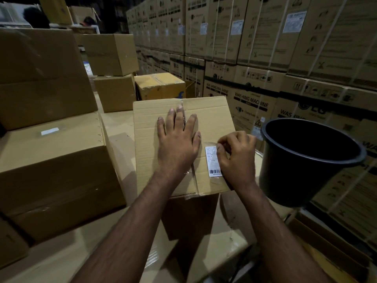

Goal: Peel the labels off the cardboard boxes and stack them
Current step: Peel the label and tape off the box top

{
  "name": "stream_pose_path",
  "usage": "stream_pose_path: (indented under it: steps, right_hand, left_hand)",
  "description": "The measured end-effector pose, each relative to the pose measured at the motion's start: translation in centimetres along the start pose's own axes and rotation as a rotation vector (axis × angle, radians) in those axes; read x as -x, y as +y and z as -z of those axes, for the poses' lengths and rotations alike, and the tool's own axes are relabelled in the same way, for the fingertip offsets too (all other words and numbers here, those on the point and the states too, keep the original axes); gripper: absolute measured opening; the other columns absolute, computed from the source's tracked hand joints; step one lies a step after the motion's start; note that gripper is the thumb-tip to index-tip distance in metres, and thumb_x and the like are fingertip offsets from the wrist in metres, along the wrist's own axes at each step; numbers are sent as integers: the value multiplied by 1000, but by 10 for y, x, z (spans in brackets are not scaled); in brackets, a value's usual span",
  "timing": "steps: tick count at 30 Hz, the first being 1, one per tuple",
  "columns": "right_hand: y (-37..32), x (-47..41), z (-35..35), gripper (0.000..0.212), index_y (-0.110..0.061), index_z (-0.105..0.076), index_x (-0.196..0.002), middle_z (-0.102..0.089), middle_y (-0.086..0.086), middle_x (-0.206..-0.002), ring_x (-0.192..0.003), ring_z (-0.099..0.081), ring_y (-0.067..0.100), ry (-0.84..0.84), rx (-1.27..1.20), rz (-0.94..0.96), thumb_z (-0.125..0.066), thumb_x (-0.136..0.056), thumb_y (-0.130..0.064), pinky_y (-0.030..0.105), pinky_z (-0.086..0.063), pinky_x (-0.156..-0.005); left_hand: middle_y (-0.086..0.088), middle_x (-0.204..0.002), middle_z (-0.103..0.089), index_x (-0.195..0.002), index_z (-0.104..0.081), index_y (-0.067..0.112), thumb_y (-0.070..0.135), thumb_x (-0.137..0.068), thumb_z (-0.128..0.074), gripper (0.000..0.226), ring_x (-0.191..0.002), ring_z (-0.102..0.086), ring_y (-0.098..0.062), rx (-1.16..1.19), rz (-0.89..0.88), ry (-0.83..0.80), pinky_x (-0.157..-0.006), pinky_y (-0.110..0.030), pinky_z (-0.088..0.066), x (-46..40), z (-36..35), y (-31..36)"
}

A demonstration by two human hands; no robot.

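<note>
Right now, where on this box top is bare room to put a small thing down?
Bare cardboard lies left of the left hand, up to the box edge, and beyond its fingertips. Around the label it is crowded: the right hand works there, beside the black bucket.

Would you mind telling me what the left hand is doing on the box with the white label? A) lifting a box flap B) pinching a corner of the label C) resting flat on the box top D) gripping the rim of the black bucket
C: the left hand lies with straight fingers spread on top of the cardboard box, while the right hand picks at the white label.
</note>
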State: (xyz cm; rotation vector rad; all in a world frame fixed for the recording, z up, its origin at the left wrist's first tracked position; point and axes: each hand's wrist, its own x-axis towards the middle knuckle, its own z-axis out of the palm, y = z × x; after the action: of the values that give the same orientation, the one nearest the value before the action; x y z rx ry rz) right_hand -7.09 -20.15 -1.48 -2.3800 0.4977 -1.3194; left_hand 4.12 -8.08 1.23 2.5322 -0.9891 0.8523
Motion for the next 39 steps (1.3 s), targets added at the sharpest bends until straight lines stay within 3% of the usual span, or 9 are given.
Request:
stream_pose_path:
  steps: [6,11,16,20,25,28,31,33,39]
  right_hand:
    - [-6,3,5,14,-20,-60,-90,-56,-4,-98,-101,-42,18,4,38,71,-52,-86,-30,33,-37,-81]
    - [-7,6,7,35,-17,-60,-116,-57,-1,-102,-99,-45,19,-25,58,-7,-55,-85,-33,35,-35,-83]
    - [-6,9,7,13,-22,-60,-92,-54,-4,-94,-93,-40,13,-9,78,3,-58,-88,-33,31,-27,-78]
    - [-4,9,7,8,-23,-60,-90,-55,-5,-99,-97,-41,14,-17,58,17,-66,-87,-28,32,-30,-82]
    - [-9,12,10,11,-23,-56,-90,-56,-8,-96,-94,-41,13,-13,23,60,-52,-88,-33,32,-27,-81]
    - [-8,15,13,17,-23,-57,-101,-57,-9,-97,-93,-44,12,-43,-24,61,-56,-87,-33,38,-33,-87]
    - [-5,16,14,49,-23,-53,-128,-57,-8,-106,-99,-45,13,-103,-44,33,-63,-81,-32,37,-32,-91]
    - [-4,16,13,55,-20,-52,-135,-57,-6,-107,-101,-45,13,-105,-41,17,-63,-82,-33,36,-32,-91]
    - [-2,17,12,17,-18,-66,-100,-60,-6,-97,-97,-48,17,-54,-65,43,-68,-85,-26,46,-40,-87]
  left_hand:
    - [-10,-167,-10,-155,-22,28,50,-103,-24,57,-154,-7,-30,-6,3,-6,-123,-55,-6,0,-1,0]
    - [-11,-166,-13,-155,-24,27,50,-103,-25,57,-154,-8,-30,-9,-5,6,-122,-55,-7,1,-2,-1]
    - [-11,-166,-13,-155,-24,28,49,-103,-24,57,-153,-9,-30,-5,-8,12,-122,-55,-7,0,-2,-1]
    - [-10,-166,-14,-155,-25,28,49,-102,-24,57,-153,-10,-30,-5,-5,10,-122,-55,-7,-1,-3,-1]
    - [-10,-166,-14,-155,-25,28,50,-103,-25,56,-153,-9,-29,-2,-3,16,-123,-54,-6,0,-2,-1]
    - [-9,-167,-12,-156,-23,28,50,-103,-24,57,-154,-7,-29,-5,0,6,-123,-54,-5,1,-1,-1]
    - [-10,-166,-15,-155,-24,28,49,-103,-25,57,-153,-9,-29,-5,-1,12,-123,-55,-6,0,-1,-1]
    - [-10,-165,-17,-155,-26,27,49,-103,-26,56,-153,-10,-29,-1,-2,18,-122,-55,-7,-1,-2,-1]
    - [-10,-165,-16,-155,-25,28,49,-103,-26,56,-153,-9,-29,0,1,2,-123,-55,-6,-3,-2,-2]
